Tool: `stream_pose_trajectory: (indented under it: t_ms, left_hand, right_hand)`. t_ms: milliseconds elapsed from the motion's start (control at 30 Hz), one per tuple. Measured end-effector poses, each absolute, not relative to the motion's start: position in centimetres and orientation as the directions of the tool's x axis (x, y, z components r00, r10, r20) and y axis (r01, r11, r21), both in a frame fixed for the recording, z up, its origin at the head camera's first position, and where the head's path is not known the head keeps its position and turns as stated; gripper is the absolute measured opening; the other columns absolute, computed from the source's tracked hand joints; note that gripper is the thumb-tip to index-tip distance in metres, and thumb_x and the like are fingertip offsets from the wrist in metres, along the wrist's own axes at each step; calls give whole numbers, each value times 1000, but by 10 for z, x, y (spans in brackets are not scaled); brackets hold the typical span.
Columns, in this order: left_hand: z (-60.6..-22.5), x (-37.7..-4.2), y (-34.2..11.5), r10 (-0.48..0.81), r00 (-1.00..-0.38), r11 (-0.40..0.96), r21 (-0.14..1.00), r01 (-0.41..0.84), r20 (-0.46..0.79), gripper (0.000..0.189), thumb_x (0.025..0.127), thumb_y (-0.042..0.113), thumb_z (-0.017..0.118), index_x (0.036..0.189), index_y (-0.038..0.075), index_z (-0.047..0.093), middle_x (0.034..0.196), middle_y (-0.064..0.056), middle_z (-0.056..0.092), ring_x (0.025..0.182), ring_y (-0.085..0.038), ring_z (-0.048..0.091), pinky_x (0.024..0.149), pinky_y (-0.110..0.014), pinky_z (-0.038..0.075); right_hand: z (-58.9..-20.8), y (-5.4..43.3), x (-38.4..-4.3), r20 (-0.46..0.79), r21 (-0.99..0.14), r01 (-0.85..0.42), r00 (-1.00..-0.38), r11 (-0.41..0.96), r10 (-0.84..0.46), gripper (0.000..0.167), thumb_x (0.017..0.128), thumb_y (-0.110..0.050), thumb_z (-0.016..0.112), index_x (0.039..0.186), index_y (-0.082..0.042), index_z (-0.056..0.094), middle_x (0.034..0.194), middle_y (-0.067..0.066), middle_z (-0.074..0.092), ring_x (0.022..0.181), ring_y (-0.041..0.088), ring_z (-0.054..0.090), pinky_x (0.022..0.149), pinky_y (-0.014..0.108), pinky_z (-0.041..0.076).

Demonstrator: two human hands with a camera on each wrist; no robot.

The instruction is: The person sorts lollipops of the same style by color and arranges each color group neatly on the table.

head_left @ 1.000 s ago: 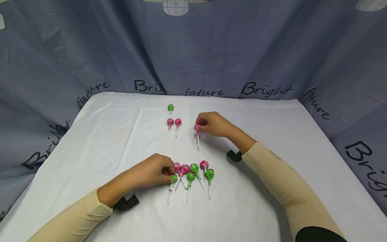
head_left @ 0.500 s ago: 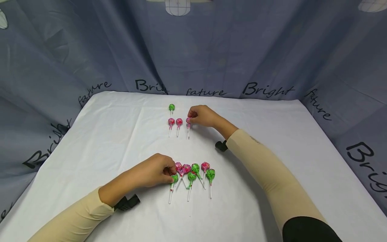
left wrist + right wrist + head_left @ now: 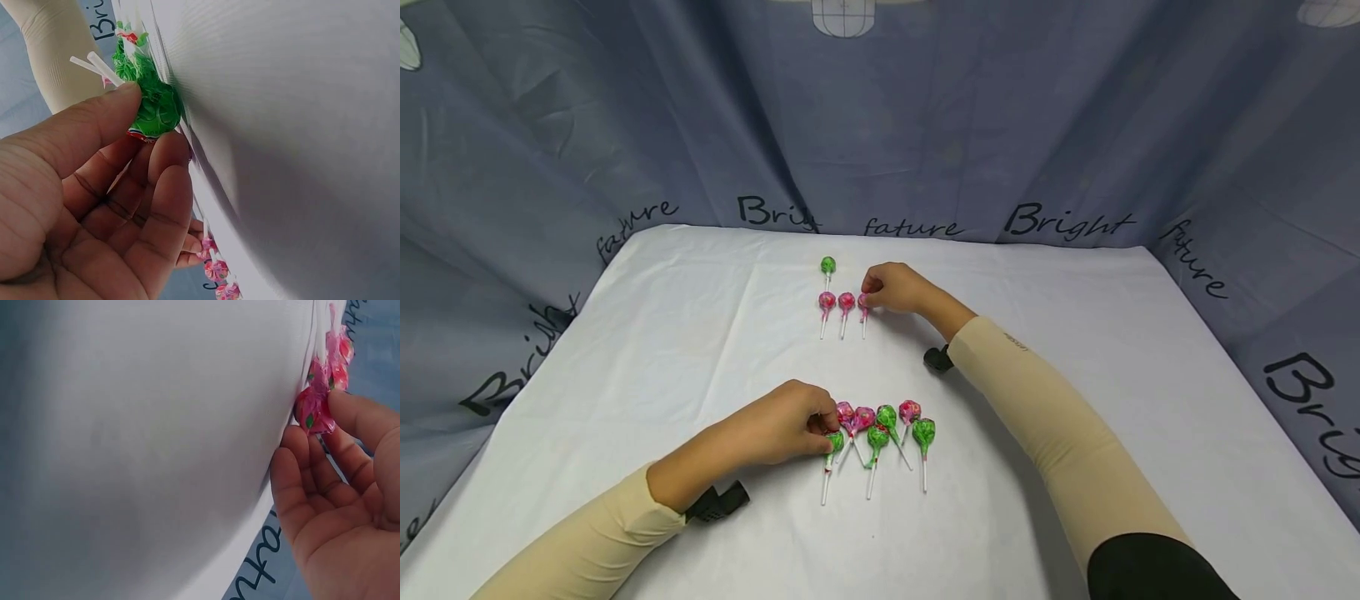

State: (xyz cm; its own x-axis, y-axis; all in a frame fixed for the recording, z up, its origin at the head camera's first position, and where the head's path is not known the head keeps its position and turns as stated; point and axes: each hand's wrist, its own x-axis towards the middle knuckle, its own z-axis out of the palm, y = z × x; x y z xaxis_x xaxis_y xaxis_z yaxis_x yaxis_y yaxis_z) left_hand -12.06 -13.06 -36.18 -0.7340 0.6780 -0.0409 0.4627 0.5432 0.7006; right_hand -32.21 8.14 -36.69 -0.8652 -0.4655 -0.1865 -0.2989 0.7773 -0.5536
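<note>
My right hand (image 3: 898,287) pinches a pink-wrapped lollipop (image 3: 315,412) by its head, at the right end of a short row. Two other pink lollipops, a left one (image 3: 827,301) and a middle one (image 3: 847,302), lie beside it with sticks toward me. Behind the left one lies a green lollipop (image 3: 828,265). Nearer to me, my left hand (image 3: 786,423) holds a green-wrapped lollipop (image 3: 156,109) between thumb and fingers, at the left edge of a loose bunch. That bunch has pink lollipops (image 3: 863,419) and green lollipops (image 3: 877,437), some with crossing sticks.
A white cloth (image 3: 685,333) covers the table. Grey-blue curtain (image 3: 925,125) with printed lettering hangs behind and along the sides. Black wrist devices, one on the left (image 3: 718,502) and one on the right (image 3: 937,360), sit under the sleeve cuffs.
My right hand has carried the pink lollipop left and away from me, up beside the two pink ones. My left hand has stayed at the green lollipop.
</note>
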Motion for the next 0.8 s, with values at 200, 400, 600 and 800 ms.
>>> stream_pose_trajectory:
  t_ms: [200,400,600,800]
  left_hand:
    - [-362,-121,-131,679,-733,542,695,473,-31,15,79,1,80,83,9,69,78,10,61,69,-2,56,65,-24,50]
    - [-362,-121,-130,680,-733,544,691,475,-31,14,79,1,80,83,10,69,78,10,61,69,-2,56,65,-24,50]
    - [-361,-122,-130,676,-736,548,690,472,-33,14,80,2,80,83,10,69,77,10,61,69,-2,55,65,-24,50]
    - [-360,-121,-130,677,-735,549,696,462,-46,14,80,2,80,83,9,69,78,11,61,69,-2,56,65,-24,50]
  right_hand:
    - [-365,82,-321,-208,-567,-286,-858,772,-470,12,95,-18,68,100,-9,63,97,5,61,88,20,53,78,31,47]
    - [-366,82,-323,-226,-564,-270,-858,780,-461,18,94,-20,70,106,-9,62,99,7,60,91,21,53,80,32,46]
    - [-363,83,-323,-223,-539,-278,-863,795,-454,22,94,-24,70,109,-9,62,102,6,61,92,21,53,83,34,46]
    - [-354,97,-309,-174,-543,-317,-864,778,-473,24,93,-20,69,111,-6,63,108,7,63,98,23,56,87,36,47]
